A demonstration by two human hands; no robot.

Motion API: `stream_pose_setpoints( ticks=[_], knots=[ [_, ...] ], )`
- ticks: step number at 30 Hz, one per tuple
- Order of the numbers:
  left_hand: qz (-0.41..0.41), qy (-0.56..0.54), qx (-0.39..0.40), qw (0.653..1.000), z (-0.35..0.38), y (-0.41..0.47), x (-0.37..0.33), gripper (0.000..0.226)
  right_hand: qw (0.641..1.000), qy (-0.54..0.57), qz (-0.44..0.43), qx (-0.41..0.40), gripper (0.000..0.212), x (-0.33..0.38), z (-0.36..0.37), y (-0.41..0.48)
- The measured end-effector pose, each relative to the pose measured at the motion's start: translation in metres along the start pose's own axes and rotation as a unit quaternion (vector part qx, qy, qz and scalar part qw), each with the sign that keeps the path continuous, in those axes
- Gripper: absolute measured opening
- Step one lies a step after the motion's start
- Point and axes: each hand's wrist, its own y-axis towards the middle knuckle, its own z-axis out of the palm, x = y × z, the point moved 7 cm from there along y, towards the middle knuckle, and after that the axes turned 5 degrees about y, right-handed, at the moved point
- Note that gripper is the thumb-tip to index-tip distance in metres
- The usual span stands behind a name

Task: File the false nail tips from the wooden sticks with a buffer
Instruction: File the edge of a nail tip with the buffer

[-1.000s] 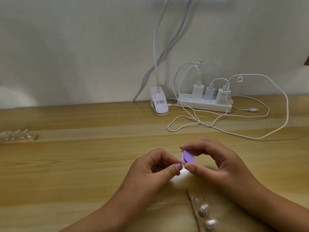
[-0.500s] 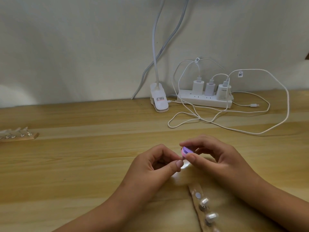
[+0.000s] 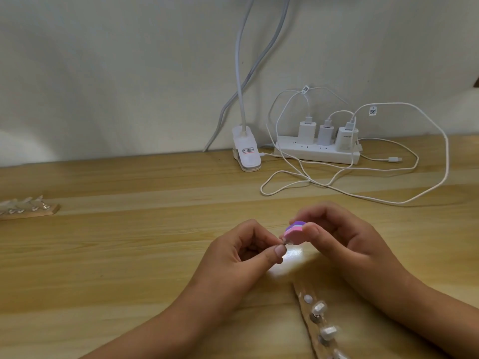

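**Near the table's front edge, one tip is being filed and most are waiting**

At the table's left edge, a wooden stick (image 3: 39,212) is lying with a row of clear nail tips (image 3: 23,203) standing on it, well apart from both hands. Whether those are already filed is too small to tell.

Toward the middle, the left hand (image 3: 241,255) is pinching a single false nail tip (image 3: 285,240) between thumb and forefinger. The pink and purple buffer (image 3: 294,230) is touching it from just beside, and the right hand (image 3: 344,242) is gripping that buffer between thumb and curled fingers.

Close to the front edge, under the right forearm, a second stick (image 3: 303,288) is carrying several more tips (image 3: 318,308). A bare white mount is showing at its far end, so the tip in hand is probably coming from there. By that reading the work is sitting at an early stage, with the rest of this stick waiting.
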Motion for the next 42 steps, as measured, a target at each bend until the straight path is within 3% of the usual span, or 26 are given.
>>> stream_pose_setpoints(
  ticks=[12, 17, 24, 27, 39, 42],
  knots=[
    [-0.013, 0.003, -0.003, 1.0, -0.001, 0.002, 0.005, 0.004, 0.999, 0.015, -0.028, -0.031, 0.024, 0.008, -0.002, 0.0],
    [-0.006, 0.002, -0.002, 1.0, -0.001, 0.001, 0.003, 0.015, 0.998, 0.051, -0.017, -0.028, 0.026, 0.009, -0.001, 0.0],
    [-0.005, 0.004, -0.001, 1.0, 0.0, 0.001, 0.002, 0.008, 1.0, -0.005, -0.011, 0.007, 0.018, 0.007, 0.003, 0.0],
    [-0.001, 0.009, 0.002, 1.0, 0.001, 0.001, 0.002, 0.012, 0.999, -0.022, -0.047, 0.008, 0.018, 0.011, 0.004, -0.001],
    [-0.001, -0.007, 0.0, 1.0, 0.002, 0.001, 0.003, 0.003, 0.999, -0.024, -0.041, 0.001, 0.015, 0.012, 0.002, -0.002],
    [-0.004, -0.006, -0.001, 1.0, 0.001, 0.0, 0.003, 0.003, 1.0, -0.021, -0.003, 0.012, 0.02, 0.007, 0.003, -0.001]
  ],
)
